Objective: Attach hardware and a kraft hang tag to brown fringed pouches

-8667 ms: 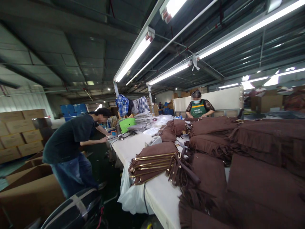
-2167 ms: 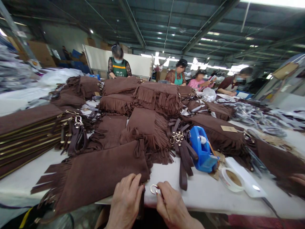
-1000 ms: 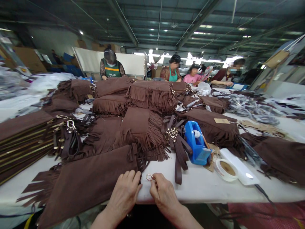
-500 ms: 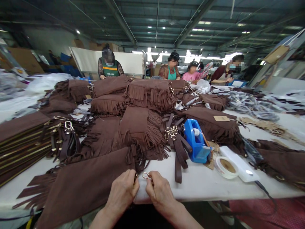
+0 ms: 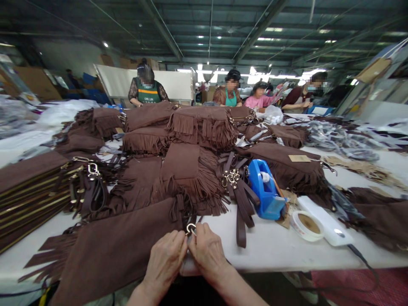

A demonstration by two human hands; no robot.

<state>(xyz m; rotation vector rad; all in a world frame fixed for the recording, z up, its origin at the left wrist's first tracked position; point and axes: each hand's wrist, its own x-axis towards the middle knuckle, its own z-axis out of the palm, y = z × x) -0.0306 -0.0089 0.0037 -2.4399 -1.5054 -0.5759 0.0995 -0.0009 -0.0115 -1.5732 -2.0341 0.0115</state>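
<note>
Both hands meet at the surface's (image 5: 277,250) near edge, left hand (image 5: 167,259) and right hand (image 5: 207,250) pinched shut together on the metal clasp (image 5: 190,228) just beyond their fingertips, beside the brown fringed bag's (image 5: 121,246) right corner.

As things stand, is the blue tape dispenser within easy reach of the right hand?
Probably yes. The right hand is busy at a metal clasp with the left hand, but bare white table lies between it and the blue tape dispenser; only some brown straps lie alongside.
</note>
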